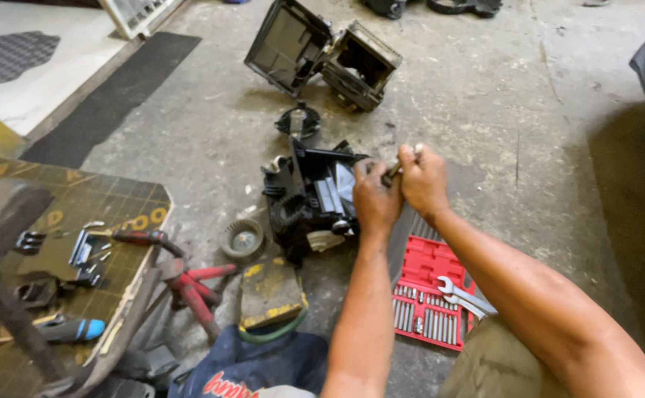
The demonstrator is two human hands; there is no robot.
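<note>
Both my hands meet above a black plastic housing [313, 197] that sits on the concrete floor [484, 96]. My left hand [375, 200] is curled into a fist, fingers [366, 171] pressed together around the lower end of a small dark metal tool [394, 171]. My right hand [423, 180] is closed over the same tool from the other side, fingers wrapped tight, with a pale tip of the tool showing just above the knuckles. The two fists touch each other, and the tool runs tilted between them; how its working end meets the housing is hidden behind my left hand.

The housing stands upright, with ribbed slats, a corrugated black hose piece low on its left side and a pale grey flap near its middle. It lies near the centre of the floor, just in front of my left fist.

Beyond it rests a round black part [298, 121], and further off a larger open black casing [322, 55] lies on its side. To the housing's left sits a grey fan wheel [243, 239]. Under my right forearm lies an open red socket case [429, 295] with two silver spanners [464, 297] resting across it. Red-handled pliers [189, 284] lie at lower left, beside a yellow-patterned board [79, 221].
</note>
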